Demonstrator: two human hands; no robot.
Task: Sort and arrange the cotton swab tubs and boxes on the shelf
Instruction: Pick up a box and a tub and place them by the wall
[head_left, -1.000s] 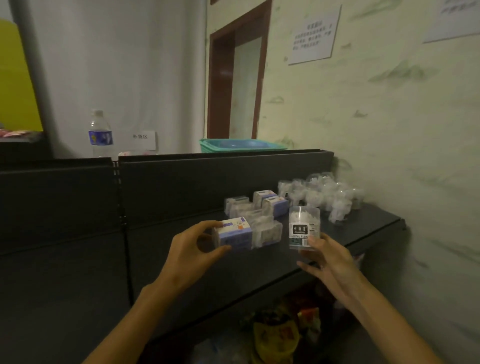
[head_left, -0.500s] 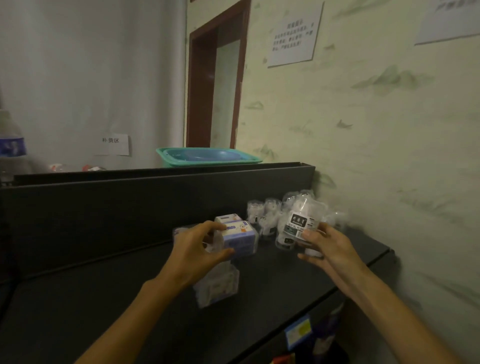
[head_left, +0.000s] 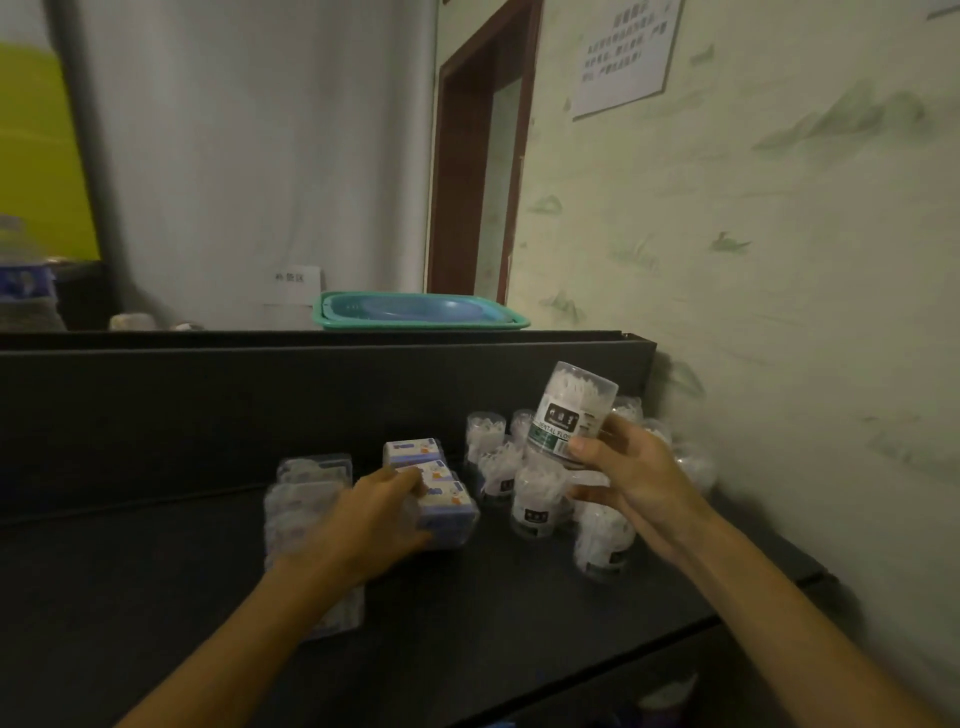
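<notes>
Currently, my right hand (head_left: 631, 475) pinches a clear cylindrical tub (head_left: 574, 413), tilted, above the cluster of like tubs (head_left: 537, 499) at the right end of the dark shelf (head_left: 467, 613). My left hand (head_left: 374, 512) curls over a blue-and-white printed box (head_left: 447, 506), which sits on the shelf just right of a clear-lidded pack (head_left: 304, 501).

To do this step well, I judge the tub should be righted before it is lowered into a gap, label outward, so neighbours are not toppled; the box should slide flush against its fellows.

Tubs: smooth transparent plastic, round, packed with white sticks, dark label band. Boxes: rectangular and glossy. Shelf: matte, flat.
</notes>
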